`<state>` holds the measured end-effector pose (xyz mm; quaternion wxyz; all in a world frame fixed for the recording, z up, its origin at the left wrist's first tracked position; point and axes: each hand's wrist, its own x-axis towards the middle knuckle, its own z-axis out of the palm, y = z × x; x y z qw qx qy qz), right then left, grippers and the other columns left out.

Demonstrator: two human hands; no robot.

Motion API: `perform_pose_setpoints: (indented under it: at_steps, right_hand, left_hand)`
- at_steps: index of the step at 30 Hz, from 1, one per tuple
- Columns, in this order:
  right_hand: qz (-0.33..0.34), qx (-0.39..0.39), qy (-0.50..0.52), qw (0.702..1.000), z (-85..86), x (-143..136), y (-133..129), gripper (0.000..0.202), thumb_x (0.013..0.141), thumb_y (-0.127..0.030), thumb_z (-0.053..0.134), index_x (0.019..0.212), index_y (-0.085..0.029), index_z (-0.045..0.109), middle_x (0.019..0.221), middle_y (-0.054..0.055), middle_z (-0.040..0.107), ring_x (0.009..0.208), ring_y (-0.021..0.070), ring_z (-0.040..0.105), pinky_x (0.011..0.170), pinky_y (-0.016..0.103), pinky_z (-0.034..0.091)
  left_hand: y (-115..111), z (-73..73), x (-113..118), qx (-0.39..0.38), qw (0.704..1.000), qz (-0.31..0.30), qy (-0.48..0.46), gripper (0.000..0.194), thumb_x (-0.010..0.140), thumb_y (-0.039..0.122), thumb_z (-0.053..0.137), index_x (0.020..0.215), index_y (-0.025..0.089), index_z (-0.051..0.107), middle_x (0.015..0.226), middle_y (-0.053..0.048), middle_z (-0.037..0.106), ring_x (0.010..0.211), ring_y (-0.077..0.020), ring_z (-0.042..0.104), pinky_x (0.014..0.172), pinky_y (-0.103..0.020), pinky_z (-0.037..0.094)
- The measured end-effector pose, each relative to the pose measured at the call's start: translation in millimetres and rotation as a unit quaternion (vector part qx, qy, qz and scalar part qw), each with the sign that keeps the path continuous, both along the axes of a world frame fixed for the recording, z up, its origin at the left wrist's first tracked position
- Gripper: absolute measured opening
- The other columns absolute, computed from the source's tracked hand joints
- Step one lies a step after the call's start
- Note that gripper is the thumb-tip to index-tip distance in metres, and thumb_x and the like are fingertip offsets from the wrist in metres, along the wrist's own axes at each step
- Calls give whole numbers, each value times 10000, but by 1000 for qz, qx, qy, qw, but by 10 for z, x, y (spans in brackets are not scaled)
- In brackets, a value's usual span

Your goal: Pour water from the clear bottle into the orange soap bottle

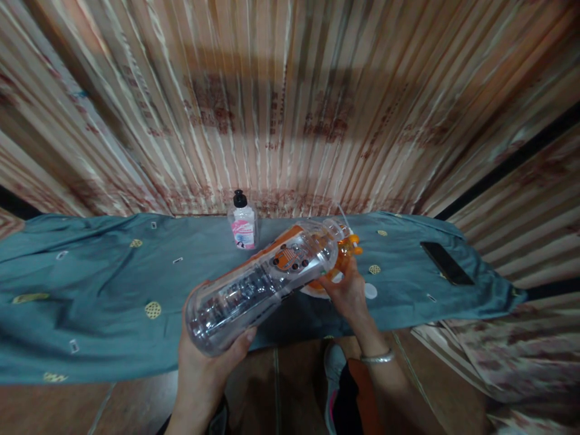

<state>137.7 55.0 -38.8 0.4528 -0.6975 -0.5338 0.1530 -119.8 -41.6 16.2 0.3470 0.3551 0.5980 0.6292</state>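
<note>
The step in hand looks like steadying the large clear bottle (pixel 263 287), held aslant above the teal cloth (pixel 109 272). The left hand (pixel 203 368) wraps its base, thumb on the near side. The right hand (pixel 351 293) is by its neck end; whether those fingers pinch the orange item (pixel 348 246) beside the neck, I cannot tell. The next move probably calls for firm support under the base.
</note>
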Motion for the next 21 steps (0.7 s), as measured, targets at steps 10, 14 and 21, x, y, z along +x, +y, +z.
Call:
perform_pose_setpoints:
  at_steps: [10, 14, 21]
  right_hand:
    - [5, 20, -5, 1000, -53, 13, 8, 653, 720, -628, 858, 1194, -253, 611, 993, 116, 867, 866, 379, 841, 687, 436, 633]
    - [7, 16, -7, 1000, -56, 21, 8, 645, 723, -653, 830, 1171, -250, 598, 956, 110, 851, 838, 375, 827, 671, 434, 621]
    - [0, -3, -20, 1000, -77, 44, 15, 641, 701, -614, 876, 1150, -256, 591, 940, 103, 840, 851, 379, 831, 685, 434, 627]
  left_hand:
    - [8, 1, -43, 2, 1000, -2, 30, 900, 567, 469, 1019, 1349, 232, 640, 1284, -105, 797, 1180, -348, 776, 1077, -502, 624]
    - [24, -83, -86, 13, 999, -7, 35, 948, 541, 515, 1044, 1351, 236, 638, 1295, -108, 797, 1167, -339, 783, 1054, -490, 638]
    - [12, -141, -112, 8, 1000, -2, 24, 1082, 501, 472, 1078, 1452, 226, 624, 1316, -114, 799, 1174, -339, 789, 1035, -462, 638]
